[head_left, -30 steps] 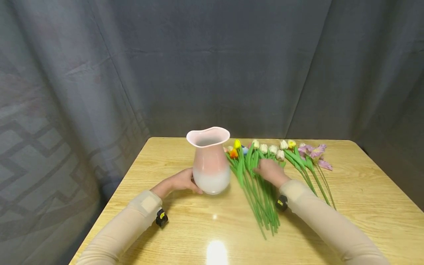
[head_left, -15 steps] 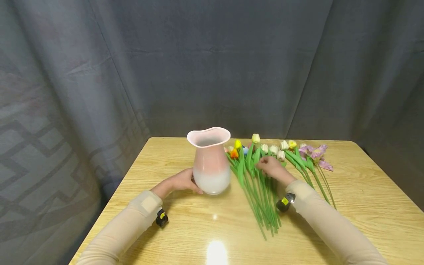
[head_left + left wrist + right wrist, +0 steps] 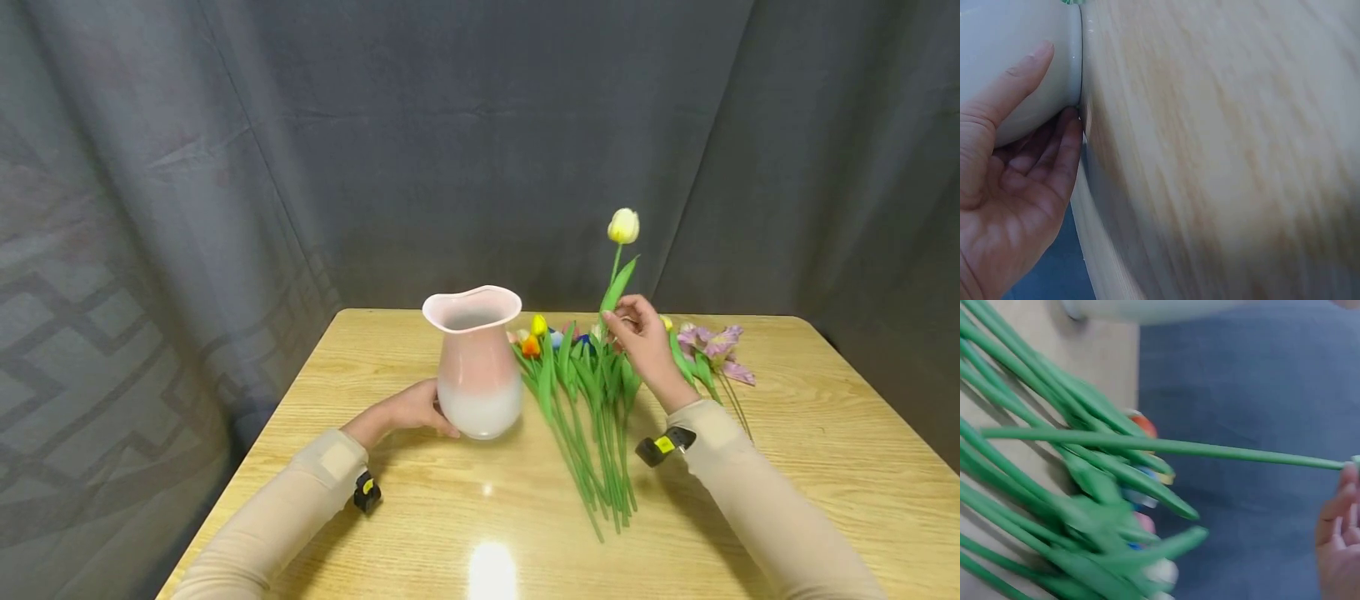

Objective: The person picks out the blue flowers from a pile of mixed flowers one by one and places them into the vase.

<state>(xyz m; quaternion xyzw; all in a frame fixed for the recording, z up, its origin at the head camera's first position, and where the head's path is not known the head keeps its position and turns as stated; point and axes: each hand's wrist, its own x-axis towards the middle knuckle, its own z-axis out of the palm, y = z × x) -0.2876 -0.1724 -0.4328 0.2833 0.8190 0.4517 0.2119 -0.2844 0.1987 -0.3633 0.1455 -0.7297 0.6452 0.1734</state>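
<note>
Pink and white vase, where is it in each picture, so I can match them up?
Head: the vase stands at mid-width, just below the picture's centre, left of the flowers.
Left wrist: top left corner, cut off by the frame, its pale lower part gripped by the left hand.
Right wrist: a blurred pale shape along the top edge, mostly cut off.
Shared landmark: the wooden table.

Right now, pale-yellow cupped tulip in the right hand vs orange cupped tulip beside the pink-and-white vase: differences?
Pose: the pale-yellow tulip is held roughly upright by the right hand; the orange tulip lies on the wooden table.
Colour: the first is pale yellow, the second orange.
Shared: cupped heads.
</note>
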